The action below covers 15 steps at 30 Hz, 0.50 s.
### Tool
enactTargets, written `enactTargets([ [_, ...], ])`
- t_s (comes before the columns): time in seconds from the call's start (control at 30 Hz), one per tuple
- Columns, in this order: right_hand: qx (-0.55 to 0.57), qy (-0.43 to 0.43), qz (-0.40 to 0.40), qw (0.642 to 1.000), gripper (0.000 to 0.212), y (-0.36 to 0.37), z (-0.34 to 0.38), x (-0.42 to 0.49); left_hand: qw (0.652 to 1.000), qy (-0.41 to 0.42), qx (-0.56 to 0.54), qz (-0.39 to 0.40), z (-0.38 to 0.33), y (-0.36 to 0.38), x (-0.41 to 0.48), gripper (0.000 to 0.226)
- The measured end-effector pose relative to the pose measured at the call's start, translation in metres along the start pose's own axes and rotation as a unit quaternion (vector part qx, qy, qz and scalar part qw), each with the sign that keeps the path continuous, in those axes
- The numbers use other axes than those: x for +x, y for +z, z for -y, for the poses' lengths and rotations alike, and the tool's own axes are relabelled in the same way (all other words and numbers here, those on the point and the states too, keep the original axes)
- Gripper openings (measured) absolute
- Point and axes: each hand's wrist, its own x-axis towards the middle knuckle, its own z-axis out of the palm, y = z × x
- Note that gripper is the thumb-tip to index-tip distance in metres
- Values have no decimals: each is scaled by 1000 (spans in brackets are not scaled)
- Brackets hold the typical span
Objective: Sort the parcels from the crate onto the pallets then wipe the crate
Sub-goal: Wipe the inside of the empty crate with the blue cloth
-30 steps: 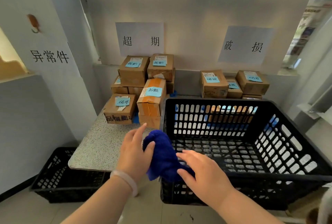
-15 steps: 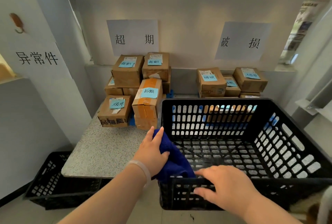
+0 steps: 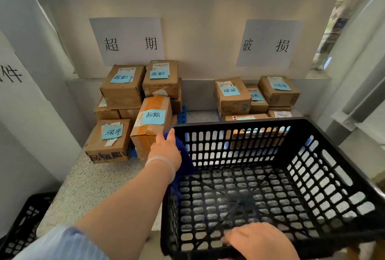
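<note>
Parcel depot, exceptions corner. Two printed signs are taped to the wall: left sign (image 3: 127, 41) marked 超期, right sign (image 3: 268, 44) marked 破损. Taped cardboard parcels (image 3: 123, 86) are stacked beneath, tagged with shipping labels and blue handwritten notes (image 3: 153, 117). A slotted black crate (image 3: 325, 176) is set on a speckled counter (image 3: 93, 182). A floor crate (image 3: 20, 228) is seen below.

Before me, one speckled table (image 3: 89, 186), bearing: left stack of parcels (image 3: 123, 86) and right stack of parcels (image 3: 233, 95) along its back, each on a blue pallet (image 3: 182, 114); black crate (image 3: 333, 176) at its right, near end past the front edge.
</note>
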Motion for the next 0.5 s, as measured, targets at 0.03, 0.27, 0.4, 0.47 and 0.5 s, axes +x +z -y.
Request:
enactTargets([
  [0.03, -7, 1, 29, 1000, 41, -2, -1, 4, 1000, 0, 0, -3, -1, 0, 3, 74],
  [0.27, 6, -63, -105, 992, 96, 3, 1, -13, 995, 26, -92, 13, 10, 1, -8, 66],
  [0.4, 7, -70, -202, 977, 108, 16, -1, -12, 988, 51, -140, 30, 26, 5, -47, 68],
  [0.47, 26, -67, -221, 973, 106, 20, -2, -13, 986, 56, -150, 38, 32, 10, -72, 69],
  [0.5, 33, -66, -226, 971, 106, 20, -1, -14, 987, 56, -148, 41, 34, 14, -86, 70],
])
